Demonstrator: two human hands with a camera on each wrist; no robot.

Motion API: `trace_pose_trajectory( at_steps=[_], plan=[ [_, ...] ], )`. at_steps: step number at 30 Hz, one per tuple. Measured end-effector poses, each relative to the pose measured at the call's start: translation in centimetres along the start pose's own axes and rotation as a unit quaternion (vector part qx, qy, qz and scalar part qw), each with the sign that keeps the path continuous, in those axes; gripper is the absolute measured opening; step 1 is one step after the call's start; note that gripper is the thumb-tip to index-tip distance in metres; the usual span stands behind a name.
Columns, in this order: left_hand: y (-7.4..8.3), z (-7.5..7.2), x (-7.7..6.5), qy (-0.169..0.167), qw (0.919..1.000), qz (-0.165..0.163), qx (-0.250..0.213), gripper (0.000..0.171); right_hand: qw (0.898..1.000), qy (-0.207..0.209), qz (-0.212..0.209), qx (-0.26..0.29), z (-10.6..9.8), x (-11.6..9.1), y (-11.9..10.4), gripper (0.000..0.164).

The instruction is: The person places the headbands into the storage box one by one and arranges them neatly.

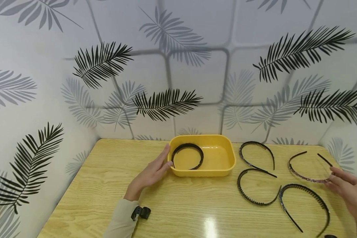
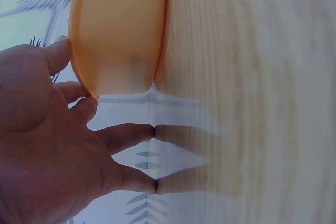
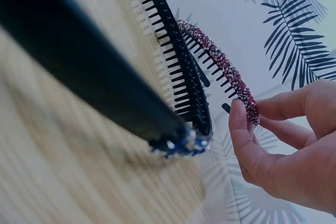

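Note:
My left hand [image 1: 151, 173] touches the left end of a yellow plastic tray [image 1: 203, 173], thumb and fingers stretched along its rim. In the left wrist view, two other fingertips of that hand [image 2: 58, 140] rest on the tabletop. Inside the tray, at its left side, lies a black toothed headband [image 1: 203, 157]. At the far right, my right hand [image 1: 349, 188] pinches a headband covered in pink and silver glitter [image 1: 310, 180]. The right wrist view shows the thumb and fingers of this hand [image 3: 283, 140] at the glittery band, whose inner teeth are visible.
Between tray and right hand lie more headbands on the wooden table [image 1: 101, 198]: one black, glitter-trimmed headband [image 1: 241, 153] at the back, a black headband [image 1: 241, 190] before it, and a larger headband [image 1: 312, 191] nearer the front. A leaf-patterned wall covering [image 1: 196, 79] stands behind.

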State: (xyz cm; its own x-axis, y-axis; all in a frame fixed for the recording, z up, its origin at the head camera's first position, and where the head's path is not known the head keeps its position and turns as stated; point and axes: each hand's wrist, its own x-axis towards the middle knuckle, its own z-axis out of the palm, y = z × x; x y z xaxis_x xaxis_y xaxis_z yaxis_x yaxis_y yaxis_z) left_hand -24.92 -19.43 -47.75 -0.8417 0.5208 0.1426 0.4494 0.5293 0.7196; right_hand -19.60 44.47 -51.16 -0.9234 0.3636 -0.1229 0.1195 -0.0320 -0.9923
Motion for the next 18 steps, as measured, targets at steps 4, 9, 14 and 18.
trace_pose_trajectory(
  at_steps=[4, 9, 14, 18],
  plan=[
    [0.0, 0.0, 0.0, 0.002, 1.0, 0.0, 0.003, 0.066, 0.999, 0.01, -0.017, 0.031, 0.2, -0.1, 0.1, 0.044],
    [0.2, -0.2, 0.1, 0.002, 1.0, -0.001, 0.003, 0.066, 0.999, 0.012, -0.029, 0.038, 0.6, -0.3, -0.3, 0.042],
    [0.4, -0.2, 0.0, -0.003, 1.0, -0.006, 0.005, 0.067, 0.999, 0.001, -0.032, 0.035, 1.1, -0.9, -1.0, 0.052],
    [0.4, -0.1, 0.0, -0.005, 0.9999, -0.008, 0.005, 0.067, 0.998, -0.015, -0.047, 0.04, 1.5, -1.4, -1.5, 0.056]
  ],
)
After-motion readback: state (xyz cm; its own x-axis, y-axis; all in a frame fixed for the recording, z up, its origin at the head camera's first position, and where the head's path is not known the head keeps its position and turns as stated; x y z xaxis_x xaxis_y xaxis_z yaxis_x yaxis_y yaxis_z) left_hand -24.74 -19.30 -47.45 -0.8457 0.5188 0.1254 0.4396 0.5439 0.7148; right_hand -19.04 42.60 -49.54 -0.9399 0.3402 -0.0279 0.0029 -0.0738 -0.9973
